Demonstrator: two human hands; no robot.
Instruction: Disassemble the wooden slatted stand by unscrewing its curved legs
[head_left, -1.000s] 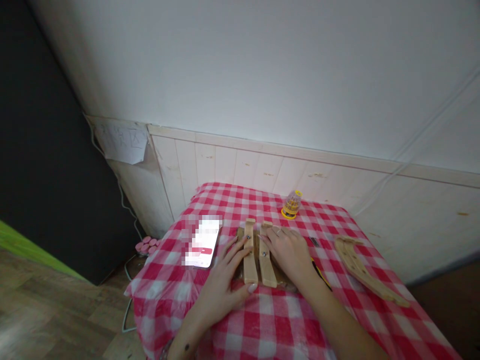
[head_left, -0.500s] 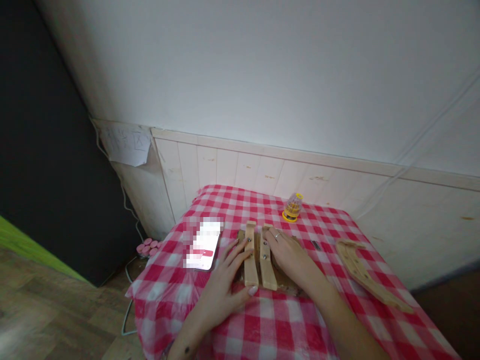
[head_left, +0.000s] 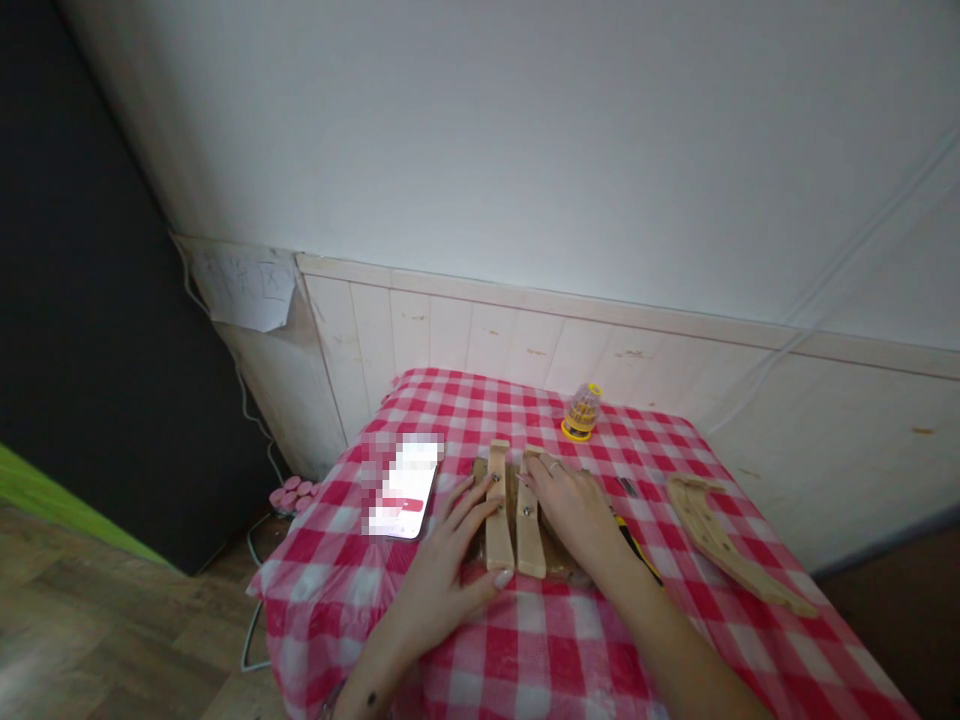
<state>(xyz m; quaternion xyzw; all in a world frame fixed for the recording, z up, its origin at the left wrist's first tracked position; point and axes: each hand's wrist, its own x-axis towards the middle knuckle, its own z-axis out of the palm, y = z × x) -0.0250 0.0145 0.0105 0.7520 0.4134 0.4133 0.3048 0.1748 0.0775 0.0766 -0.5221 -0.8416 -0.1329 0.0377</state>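
Two pale wooden pieces lie side by side on a brown, shiny flat block (head_left: 570,572), each with metal fasteners in its face. My left hand (head_left: 442,570) grips the left wooden piece (head_left: 498,545), its fingertips on the face and its thumb at the near end. Around the far part of the right wooden piece (head_left: 530,550) the fingers of my right hand (head_left: 566,500) are bent; some fingertips are hidden. A yellow-and-black tool handle (head_left: 637,550) shows partly from behind my right forearm.
Left of my hands lies a lit phone (head_left: 409,490). At the back stands a clear, yellow-based bit case (head_left: 582,413). Small dark metal parts (head_left: 626,487) and a curved wooden piece (head_left: 716,535) lie right on the checked tablecloth (head_left: 480,400). A panelled wall is behind.
The view has shifted slightly. My right hand has moved a little on the right wooden piece, and the yellow-and-black handle now shows beside my forearm. My left hand keeps its place.
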